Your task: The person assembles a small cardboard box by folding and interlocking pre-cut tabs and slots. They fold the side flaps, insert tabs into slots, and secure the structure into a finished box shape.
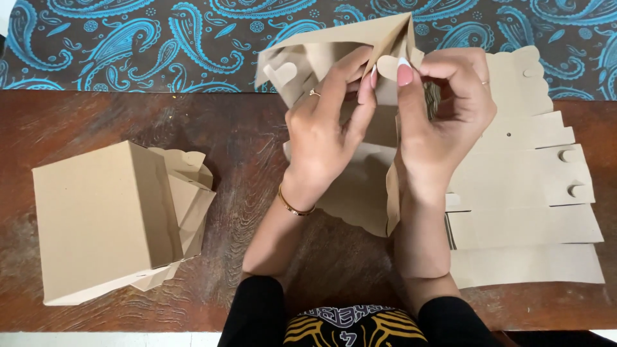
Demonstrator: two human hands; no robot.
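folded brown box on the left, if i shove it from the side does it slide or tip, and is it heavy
The folded cardboard box probably slides rather than tips: it sits low and broad on the wooden table. It looks light for its size, being thin card like the flat blanks. Its loose flaps would likely flex or catch if pushed there.

A worn brown wooden table (77, 115) meets a blue paisley cloth (128, 38).

We count two bare hands (385, 122), one half-folded brown cardboard box blank (347, 58) between them, one stack of folded brown cardboard boxes (109, 218), and one pile of flat brown cardboard blanks (527, 193), their number unclear.
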